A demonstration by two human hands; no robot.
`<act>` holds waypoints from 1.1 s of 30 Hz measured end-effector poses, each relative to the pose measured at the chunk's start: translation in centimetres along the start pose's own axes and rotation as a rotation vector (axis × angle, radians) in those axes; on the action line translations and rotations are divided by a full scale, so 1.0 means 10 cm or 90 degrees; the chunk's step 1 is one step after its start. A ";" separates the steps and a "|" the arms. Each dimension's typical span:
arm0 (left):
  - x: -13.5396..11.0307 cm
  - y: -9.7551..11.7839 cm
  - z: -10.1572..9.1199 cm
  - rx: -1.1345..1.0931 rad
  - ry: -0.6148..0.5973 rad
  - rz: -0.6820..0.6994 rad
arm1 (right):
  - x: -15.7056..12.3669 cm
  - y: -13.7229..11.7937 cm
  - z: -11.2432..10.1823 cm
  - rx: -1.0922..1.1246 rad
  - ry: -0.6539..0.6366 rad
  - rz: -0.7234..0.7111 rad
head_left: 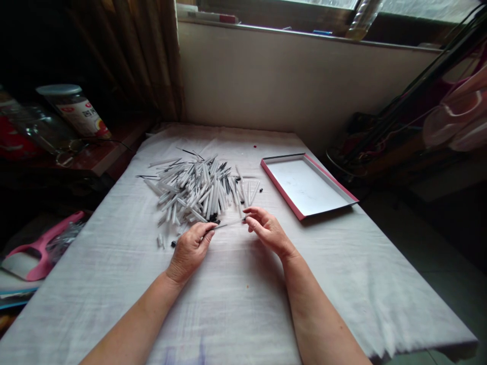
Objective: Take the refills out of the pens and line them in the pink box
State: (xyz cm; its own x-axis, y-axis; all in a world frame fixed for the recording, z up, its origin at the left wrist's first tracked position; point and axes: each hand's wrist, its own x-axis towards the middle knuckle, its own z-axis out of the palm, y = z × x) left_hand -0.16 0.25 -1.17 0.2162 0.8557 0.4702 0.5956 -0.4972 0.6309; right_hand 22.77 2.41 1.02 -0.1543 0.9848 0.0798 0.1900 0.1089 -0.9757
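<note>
Between my two hands runs a thin pen refill (229, 223), dark toward the left and pale toward the right. My left hand (192, 248) pinches its left end between thumb and fingers. At its right end, my right hand (266, 230) closes thumb and fingertips on a small dark tip. Just beyond my hands spreads a heap of translucent white pen barrels (186, 195), with dark refills mixed in. Small black pen parts (174, 244) lie near my left hand, and short clear pieces (160, 240) are beside them.
A shallow box lid (312, 185) with red sides lies at the back right of the cloth-covered table (236, 314). Another small black piece (261, 190) sits between heap and lid. At left are a lidded jar (81, 109) and a pink-handled object (45, 248).
</note>
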 end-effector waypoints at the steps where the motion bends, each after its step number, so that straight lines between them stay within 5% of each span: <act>1: 0.00 0.00 0.00 0.001 0.003 -0.001 | 0.00 -0.01 0.00 0.035 -0.010 0.005; 12: -0.01 -0.02 0.01 0.016 -0.004 0.012 | 0.00 0.07 0.00 -0.150 0.027 -0.001; 18: -0.01 -0.01 0.01 0.023 -0.007 0.018 | 0.03 0.08 0.00 0.028 -0.015 -0.001; 26: -0.02 -0.02 0.02 0.011 -0.007 0.018 | 0.02 0.12 -0.01 -0.062 0.002 0.021; 33: -0.01 -0.01 0.01 0.011 -0.020 0.010 | 0.02 0.07 -0.04 0.055 -0.026 0.028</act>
State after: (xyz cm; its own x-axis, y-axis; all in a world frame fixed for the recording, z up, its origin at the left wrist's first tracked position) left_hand -0.16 0.20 -1.33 0.2497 0.8518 0.4606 0.6046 -0.5087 0.6130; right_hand 23.21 2.77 0.45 -0.1871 0.9819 0.0295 0.1130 0.0513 -0.9923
